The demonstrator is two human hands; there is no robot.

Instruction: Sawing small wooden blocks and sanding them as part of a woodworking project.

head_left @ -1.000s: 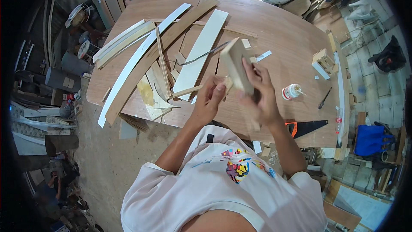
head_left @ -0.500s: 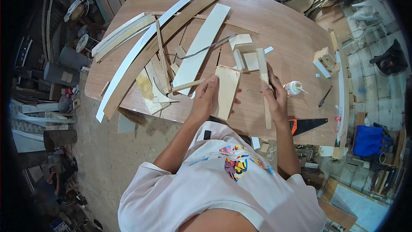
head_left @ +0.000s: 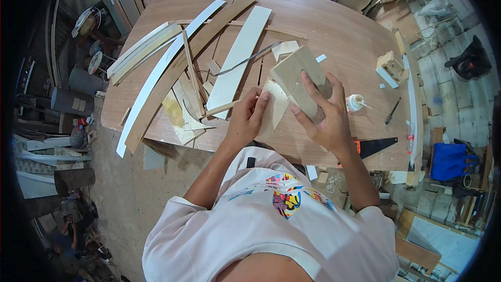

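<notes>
My left hand (head_left: 247, 116) is closed on the edge of a pale wooden board (head_left: 275, 105), which has a rough yellowish upper end. In my right hand (head_left: 332, 117) is a second rectangular wooden board (head_left: 293, 79), tilted with its broad face toward me and fingers spread across it. The right-hand board overlaps the top of the left one; whether they touch, I cannot tell. Just beyond it, a pale wooden piece (head_left: 285, 48) stands partly hidden on the table. A small white glue bottle (head_left: 354, 103) stands right of my right hand.
Long wood strips (head_left: 172, 68) and a pale plank (head_left: 242, 55) cover the table's left side. To the right lie a handsaw (head_left: 377, 147), a dark thin tool (head_left: 393, 111) and a small wooden box frame (head_left: 390, 67). Another person (head_left: 68, 230) is at the far lower left.
My right hand has swung its board leftward and turned it from edge-on to broad face, bringing it over the left board. My left hand has shifted only slightly.
</notes>
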